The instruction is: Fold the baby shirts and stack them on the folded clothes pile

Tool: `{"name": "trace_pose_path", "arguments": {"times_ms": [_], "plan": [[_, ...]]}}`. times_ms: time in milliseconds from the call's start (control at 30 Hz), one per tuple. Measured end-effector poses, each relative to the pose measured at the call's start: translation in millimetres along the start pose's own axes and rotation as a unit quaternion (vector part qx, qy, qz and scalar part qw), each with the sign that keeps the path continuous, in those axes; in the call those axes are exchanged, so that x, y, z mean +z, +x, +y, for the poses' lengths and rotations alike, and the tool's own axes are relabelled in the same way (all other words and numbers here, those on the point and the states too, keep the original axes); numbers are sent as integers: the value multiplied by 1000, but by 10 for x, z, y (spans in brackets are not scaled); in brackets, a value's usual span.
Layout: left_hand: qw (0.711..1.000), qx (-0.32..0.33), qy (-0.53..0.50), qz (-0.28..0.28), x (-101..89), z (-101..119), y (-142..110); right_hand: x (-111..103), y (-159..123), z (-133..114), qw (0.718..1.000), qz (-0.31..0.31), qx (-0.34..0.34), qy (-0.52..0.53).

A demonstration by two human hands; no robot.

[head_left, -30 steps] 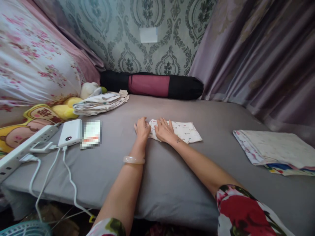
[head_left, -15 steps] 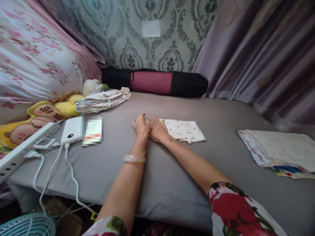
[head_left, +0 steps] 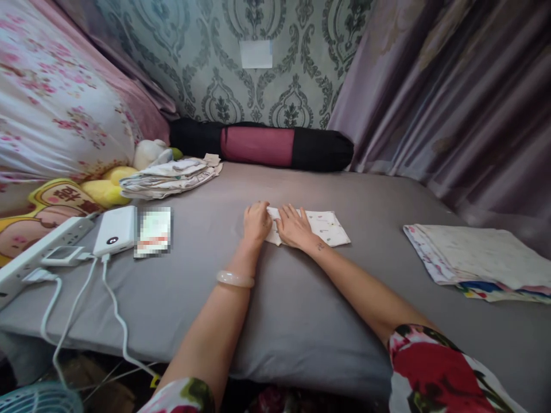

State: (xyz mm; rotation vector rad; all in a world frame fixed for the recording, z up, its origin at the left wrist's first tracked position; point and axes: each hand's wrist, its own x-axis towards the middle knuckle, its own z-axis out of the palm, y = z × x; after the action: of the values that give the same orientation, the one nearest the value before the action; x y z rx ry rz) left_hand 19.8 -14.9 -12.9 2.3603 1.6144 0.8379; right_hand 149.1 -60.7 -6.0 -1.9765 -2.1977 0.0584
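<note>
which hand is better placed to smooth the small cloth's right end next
Right, I'd say. The right hand lies palm down on the cloth, fingers spread, nearer that end. The left hand is curled at the opposite end, with the right hand between it and the part to smooth.

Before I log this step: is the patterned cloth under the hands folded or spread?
Folded: the patterned cloth lies as a small, flat, straight-edged packet, the right hand on it.

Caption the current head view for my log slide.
Left hand at the near-left edge and right hand flat on a small folded printed cloth, atop a grey sheet.
</note>
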Motion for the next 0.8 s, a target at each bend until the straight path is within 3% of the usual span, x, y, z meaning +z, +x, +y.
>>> {"name": "trace_pose_path", "arguments": {"times_ms": [100, 200, 400, 633, 800], "plan": [[998, 51, 28, -38, 28, 54, -25, 47, -28, 37, 1000, -15, 1, -1], [994, 60, 59, -73, 32, 75, -36, 65, -28, 17, 1000, -15, 5, -2], [991, 73, 82, -77, 25, 76, -52, 25, -26, 29, 999, -14, 2, 29], [986, 129, 84, -70, 71, 219, -92, -147, -143, 323, 998, 24, 43, 44], [976, 171, 68, -121, 111, 327, -132, -116, -262, 482, 997, -15, 74, 24]]}}
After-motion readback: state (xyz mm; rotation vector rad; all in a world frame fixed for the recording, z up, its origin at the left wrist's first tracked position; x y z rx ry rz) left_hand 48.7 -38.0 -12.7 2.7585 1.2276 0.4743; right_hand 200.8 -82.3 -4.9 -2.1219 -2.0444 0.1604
